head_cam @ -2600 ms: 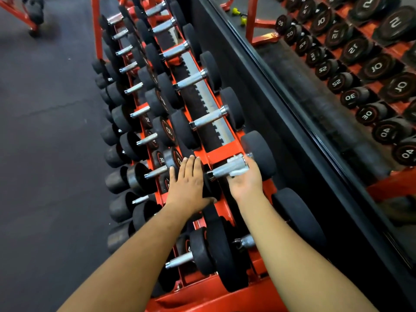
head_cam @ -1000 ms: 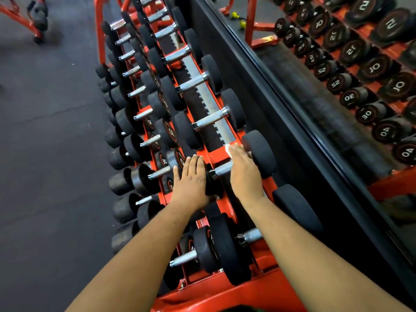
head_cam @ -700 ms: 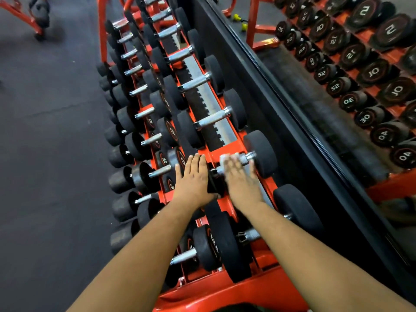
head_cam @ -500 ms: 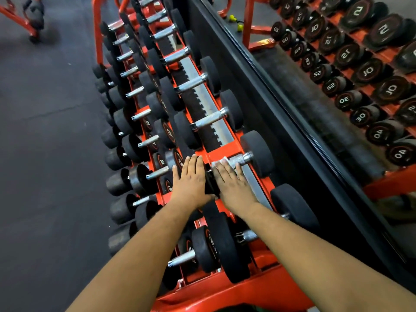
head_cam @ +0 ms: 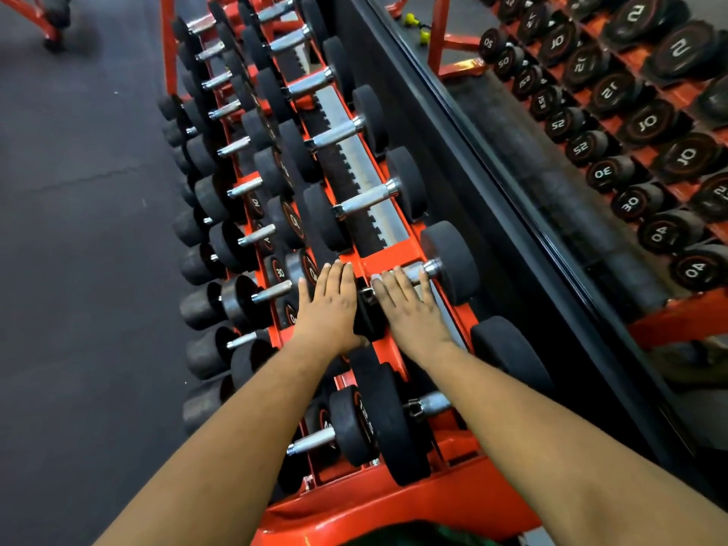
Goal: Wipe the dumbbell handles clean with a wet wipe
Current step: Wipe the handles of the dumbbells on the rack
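Note:
On the top tier of the orange rack [head_cam: 394,506] lies a black dumbbell with a chrome handle [head_cam: 424,268]. My right hand [head_cam: 411,309] lies flat over that handle with straight fingers and presses a white wet wipe [head_cam: 379,276] onto it; only slivers of the wipe show at my fingertips. The handle's right end and the dumbbell's far head [head_cam: 453,262] stay visible. My left hand [head_cam: 331,305] rests flat, fingers straight, on the dumbbell's near head [head_cam: 368,315].
Several more dumbbells fill the rack's tiers ahead and to the left. Another dumbbell [head_cam: 394,423] sits just below my arms. A black-framed mirror [head_cam: 551,171] runs along the right and reflects the weights. Dark gym floor [head_cam: 78,230] lies to the left.
My right hand went from gripping the handle to lying flat on it, then slid the wipe from the far end towards the near head. My left hand stayed on the near head.

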